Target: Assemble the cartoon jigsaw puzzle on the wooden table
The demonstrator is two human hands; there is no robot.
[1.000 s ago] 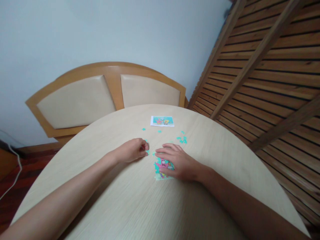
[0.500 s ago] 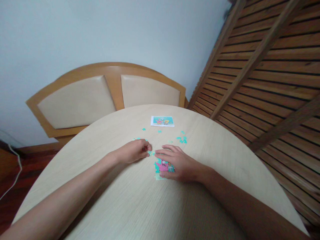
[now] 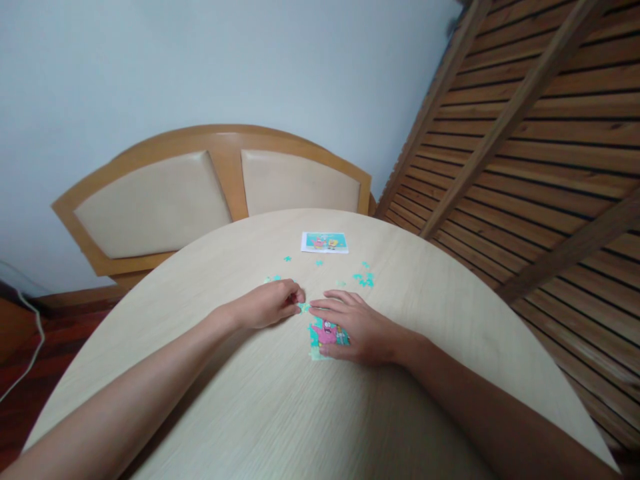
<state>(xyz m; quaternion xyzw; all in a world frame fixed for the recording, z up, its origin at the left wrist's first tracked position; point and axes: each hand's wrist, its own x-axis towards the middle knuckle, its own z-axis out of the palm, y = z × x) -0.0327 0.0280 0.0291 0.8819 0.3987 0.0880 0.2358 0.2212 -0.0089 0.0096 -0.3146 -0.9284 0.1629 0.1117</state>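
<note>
Sliding right vs. 1 s ago, L hand [image 3: 270, 303], fingertips pinched on teal piece [image 3: 303, 307], brings it just beside part-built puzzle [image 3: 325, 331], pinned mid-tabletop [image 3: 280, 413] by flat, open-fingered R hand [image 3: 357, 327].

The puzzle [image 3: 323, 333] lay flat on the table, only partly assembled. Its joined pieces formed a small upright patch showing a pink cartoon starfish on a teal ground, with a bit of yellow beside it and a pale strip along the near edge. Its left edge was ragged. Its right part was hidden under the flat right hand [image 3: 361, 328]. A single piece [image 3: 303, 307], small and teal, lay flat just beyond the puzzle's far left corner, close to it but not joined. It touched the curled fingertips of the left hand [image 3: 267, 305]; whether they gripped it could not be told.
</note>
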